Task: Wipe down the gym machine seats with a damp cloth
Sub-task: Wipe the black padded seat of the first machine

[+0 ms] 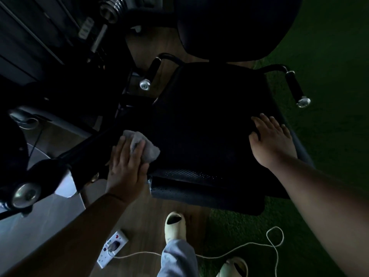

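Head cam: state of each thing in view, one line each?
Left hand: presses cloth on seat's left edge.
Cloth: grey, crumpled, under the fingers.
Right hand: flat, open, on seat's right side.
Seat: black, wetness not discernible.
Power strip: on floor, one plug in.
Cord: white, loose on floor.

Very dim, underexposed wide-angle view; black seat (203, 124) detail lost, edges warped.

no text, brand, number or sign can be read anywhere: the small markings on the white power strip (112, 248) on the floor and the pale label on the dark machine frame (85, 28) are too blurred.
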A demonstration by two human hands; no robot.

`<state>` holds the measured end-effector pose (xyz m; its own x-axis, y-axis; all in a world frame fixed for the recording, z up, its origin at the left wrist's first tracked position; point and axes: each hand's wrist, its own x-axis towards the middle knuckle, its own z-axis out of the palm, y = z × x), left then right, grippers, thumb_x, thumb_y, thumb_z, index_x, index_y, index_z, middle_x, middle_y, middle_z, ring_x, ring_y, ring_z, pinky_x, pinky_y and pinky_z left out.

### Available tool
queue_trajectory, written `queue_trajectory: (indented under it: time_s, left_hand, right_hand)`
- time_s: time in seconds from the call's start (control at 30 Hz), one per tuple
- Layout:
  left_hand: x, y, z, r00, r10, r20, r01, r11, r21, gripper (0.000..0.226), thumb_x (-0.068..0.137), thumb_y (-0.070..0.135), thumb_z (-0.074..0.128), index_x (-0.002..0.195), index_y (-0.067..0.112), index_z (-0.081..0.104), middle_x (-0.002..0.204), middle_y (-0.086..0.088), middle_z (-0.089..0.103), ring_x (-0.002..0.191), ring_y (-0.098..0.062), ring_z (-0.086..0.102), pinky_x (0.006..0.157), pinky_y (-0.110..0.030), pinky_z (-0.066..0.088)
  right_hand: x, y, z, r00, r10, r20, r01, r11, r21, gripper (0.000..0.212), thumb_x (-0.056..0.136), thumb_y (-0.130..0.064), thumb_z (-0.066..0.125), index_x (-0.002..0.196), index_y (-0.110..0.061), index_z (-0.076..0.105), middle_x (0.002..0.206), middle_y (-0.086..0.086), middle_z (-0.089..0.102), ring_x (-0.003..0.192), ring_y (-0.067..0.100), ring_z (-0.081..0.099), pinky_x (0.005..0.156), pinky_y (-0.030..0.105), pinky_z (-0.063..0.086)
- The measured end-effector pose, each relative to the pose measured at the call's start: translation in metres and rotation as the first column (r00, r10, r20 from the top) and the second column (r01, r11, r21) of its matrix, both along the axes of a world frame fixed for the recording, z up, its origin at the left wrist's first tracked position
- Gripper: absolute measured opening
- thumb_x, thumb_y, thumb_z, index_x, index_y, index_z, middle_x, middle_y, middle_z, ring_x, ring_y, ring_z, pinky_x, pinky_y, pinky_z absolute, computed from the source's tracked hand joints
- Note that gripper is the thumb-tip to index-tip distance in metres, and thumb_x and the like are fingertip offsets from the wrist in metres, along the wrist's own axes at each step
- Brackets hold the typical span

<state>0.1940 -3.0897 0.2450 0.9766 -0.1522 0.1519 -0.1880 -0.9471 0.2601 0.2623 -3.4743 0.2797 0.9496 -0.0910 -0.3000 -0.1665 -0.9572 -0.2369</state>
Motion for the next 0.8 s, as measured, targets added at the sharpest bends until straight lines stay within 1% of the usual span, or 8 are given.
queue_trajectory:
  time_s: [0.13, 0.23, 0.37, 0.47, 0.53, 0.67, 0.73, 0.8]
  left_hand:
    - [-0.014, -0.035, -0.01, 0.99, -0.13, 0.053, 0.123, 0.985, 0.121, 0.058, 0.1, 0.049, 0.029, 0.149, 0.019, 0.035, 0.154, -0.017, 0.035, 0.146, -0.035, 0.025, 0.121, -0.047, 0.008]
    - [-0.01, -0.09, -0.004, 0.978, -0.202, 0.058, 0.191, 0.968, 0.163, 0.057, 0.096, 0.044, 0.038, 0.149, 0.022, 0.035, 0.155, -0.015, 0.038, 0.144, -0.032, 0.03, 0.118, -0.048, 0.016]
    - [-0.009, -0.165, 0.006, 0.941, -0.339, 0.011, 0.332, 0.927, 0.173, 0.055, 0.102, 0.044, 0.031, 0.152, 0.022, 0.033, 0.156, -0.013, 0.036, 0.146, -0.031, 0.031, 0.118, -0.046, 0.021]
    - [-0.004, -0.16, 0.005, 0.921, -0.387, -0.032, 0.383, 0.89, 0.247, 0.054, 0.101, 0.043, 0.036, 0.152, 0.024, 0.035, 0.156, -0.009, 0.038, 0.145, -0.027, 0.033, 0.117, -0.047, 0.024]
    - [0.004, -0.122, 0.004, 0.955, -0.295, -0.04, 0.295, 0.922, 0.252, 0.051, 0.098, 0.042, 0.036, 0.147, 0.026, 0.038, 0.151, -0.007, 0.046, 0.141, -0.025, 0.038, 0.114, -0.047, 0.025]
    - [0.02, -0.038, 0.017, 0.995, 0.048, -0.093, -0.032, 0.986, 0.163, 0.052, 0.1, 0.041, 0.028, 0.143, 0.017, 0.045, 0.148, -0.014, 0.047, 0.14, -0.032, 0.041, 0.116, -0.05, 0.019]
    - [0.022, -0.038, 0.02, 0.985, 0.137, -0.107, -0.124, 0.985, 0.116, 0.052, 0.099, 0.036, 0.032, 0.142, 0.014, 0.049, 0.149, -0.018, 0.045, 0.14, -0.035, 0.039, 0.118, -0.051, 0.018]
    - [0.02, -0.063, 0.02, 0.986, 0.142, -0.091, -0.135, 0.988, 0.081, 0.05, 0.099, 0.034, 0.035, 0.14, 0.012, 0.051, 0.146, -0.021, 0.048, 0.138, -0.038, 0.04, 0.117, -0.052, 0.021]
  right_hand:
    - [0.0, -0.001, -0.005, 1.0, 0.002, 0.019, -0.002, 1.0, -0.023, 0.068, 0.088, -0.044, 0.02, 0.155, -0.028, 0.026, 0.165, -0.004, 0.015, 0.152, 0.019, 0.01, 0.123, 0.044, 0.009]
    - [0.001, -0.003, -0.007, 0.999, 0.017, 0.027, -0.017, 1.0, -0.022, 0.066, 0.09, -0.043, 0.023, 0.154, -0.027, 0.026, 0.165, -0.003, 0.016, 0.152, 0.02, 0.01, 0.123, 0.044, 0.009]
    - [0.001, -0.006, -0.008, 0.999, 0.027, 0.024, -0.026, 1.0, -0.011, 0.071, 0.087, -0.045, 0.02, 0.155, -0.027, 0.026, 0.165, -0.002, 0.016, 0.152, 0.02, 0.01, 0.123, 0.043, 0.009]
    - [0.001, -0.008, -0.007, 0.999, 0.024, 0.021, -0.024, 1.0, 0.006, 0.071, 0.086, -0.045, 0.019, 0.155, -0.027, 0.025, 0.165, -0.002, 0.015, 0.152, 0.019, 0.009, 0.123, 0.043, 0.008]
    - [0.001, -0.007, -0.006, 1.0, 0.018, 0.008, -0.018, 1.0, 0.024, 0.071, 0.086, -0.044, 0.019, 0.155, -0.028, 0.024, 0.165, -0.003, 0.014, 0.152, 0.018, 0.009, 0.123, 0.043, 0.007]
    - [0.001, -0.005, -0.009, 1.0, 0.013, 0.022, -0.013, 1.0, 0.011, 0.068, 0.089, -0.043, 0.019, 0.155, -0.028, 0.024, 0.166, -0.003, 0.013, 0.152, 0.018, 0.008, 0.123, 0.043, 0.006]
    - [0.002, -0.005, -0.012, 1.0, 0.006, 0.029, -0.006, 1.0, 0.011, 0.067, 0.089, -0.042, 0.02, 0.154, -0.029, 0.025, 0.165, -0.003, 0.014, 0.152, 0.019, 0.008, 0.123, 0.044, 0.007]
    - [0.001, -0.005, -0.013, 0.999, 0.001, 0.038, -0.001, 1.0, 0.007, 0.066, 0.09, -0.043, 0.02, 0.154, -0.028, 0.027, 0.165, -0.002, 0.016, 0.152, 0.02, 0.01, 0.123, 0.044, 0.007]
